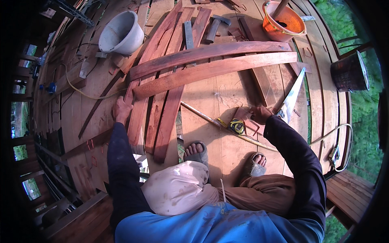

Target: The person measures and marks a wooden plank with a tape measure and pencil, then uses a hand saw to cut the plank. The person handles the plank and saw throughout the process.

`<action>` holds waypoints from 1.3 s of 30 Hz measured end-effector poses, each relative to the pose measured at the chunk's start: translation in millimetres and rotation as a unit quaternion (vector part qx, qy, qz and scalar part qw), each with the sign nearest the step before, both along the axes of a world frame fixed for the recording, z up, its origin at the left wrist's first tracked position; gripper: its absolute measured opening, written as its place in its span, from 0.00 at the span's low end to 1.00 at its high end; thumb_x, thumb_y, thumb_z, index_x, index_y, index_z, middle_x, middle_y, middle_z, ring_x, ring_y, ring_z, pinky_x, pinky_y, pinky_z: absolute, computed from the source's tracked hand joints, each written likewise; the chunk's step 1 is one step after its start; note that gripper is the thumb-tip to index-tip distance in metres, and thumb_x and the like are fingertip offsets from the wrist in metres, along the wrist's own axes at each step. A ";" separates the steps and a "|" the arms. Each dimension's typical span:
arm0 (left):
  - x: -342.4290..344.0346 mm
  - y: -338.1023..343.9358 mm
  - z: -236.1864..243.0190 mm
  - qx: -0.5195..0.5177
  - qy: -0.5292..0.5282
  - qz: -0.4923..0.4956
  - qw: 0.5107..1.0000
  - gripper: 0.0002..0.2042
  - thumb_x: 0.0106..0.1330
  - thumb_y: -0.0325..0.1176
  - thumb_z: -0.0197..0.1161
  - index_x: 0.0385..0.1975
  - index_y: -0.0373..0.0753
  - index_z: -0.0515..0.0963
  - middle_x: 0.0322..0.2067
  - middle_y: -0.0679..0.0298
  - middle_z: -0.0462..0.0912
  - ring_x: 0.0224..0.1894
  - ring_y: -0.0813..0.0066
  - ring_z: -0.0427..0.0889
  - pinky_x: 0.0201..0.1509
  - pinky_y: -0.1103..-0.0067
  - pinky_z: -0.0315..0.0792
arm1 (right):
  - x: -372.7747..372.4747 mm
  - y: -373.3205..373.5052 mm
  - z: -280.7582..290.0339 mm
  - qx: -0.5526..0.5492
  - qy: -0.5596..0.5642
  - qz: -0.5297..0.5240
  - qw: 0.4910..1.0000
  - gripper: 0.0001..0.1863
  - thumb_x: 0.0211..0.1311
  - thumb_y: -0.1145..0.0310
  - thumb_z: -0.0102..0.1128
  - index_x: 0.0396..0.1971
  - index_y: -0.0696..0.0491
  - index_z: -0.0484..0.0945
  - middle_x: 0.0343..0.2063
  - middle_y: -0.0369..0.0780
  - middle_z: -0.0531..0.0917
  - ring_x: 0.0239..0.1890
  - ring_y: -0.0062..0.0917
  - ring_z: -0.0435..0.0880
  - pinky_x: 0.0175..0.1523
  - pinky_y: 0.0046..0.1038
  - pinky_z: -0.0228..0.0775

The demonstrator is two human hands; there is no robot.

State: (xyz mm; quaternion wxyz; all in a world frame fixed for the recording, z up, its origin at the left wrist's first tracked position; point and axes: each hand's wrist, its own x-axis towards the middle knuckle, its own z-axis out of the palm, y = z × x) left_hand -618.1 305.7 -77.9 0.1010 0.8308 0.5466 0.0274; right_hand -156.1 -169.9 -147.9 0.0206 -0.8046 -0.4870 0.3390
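Note:
My left hand (122, 109) is closed on the left edge of a long reddish wooden plank (139, 115), one of several lying lengthwise in front of me. Two curved planks, a far one (210, 57) and a near one (219, 73), rest crosswise over them. My right hand (261, 115) is low over the floor with its fingers curled; what they hold is hidden. Beside it are a small reddish wood piece (244, 115) and a handsaw (292, 97) with its blade pointing away. A yellow-and-black tape measure (236, 126) sits just left of that hand.
A pale bucket (122, 34) stands far left, an orange bucket (283, 25) far right, a dark bucket (350, 72) at the right edge. A hammer (214, 29) and a metal square (189, 35) lie beyond the planks. A hose (206, 116) crosses the board floor, which has gaps.

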 end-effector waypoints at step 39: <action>127.6 -138.3 39.1 -0.215 -0.160 -0.202 0.942 0.34 0.52 0.38 0.70 0.59 0.27 0.72 0.50 0.46 0.83 0.52 0.50 0.82 0.60 0.65 0.73 | 6.3 25.8 -50.0 -0.004 -0.057 0.070 0.996 0.20 0.55 0.53 0.64 0.41 0.53 0.87 0.42 0.46 0.88 0.49 0.41 0.86 0.54 0.39 0.78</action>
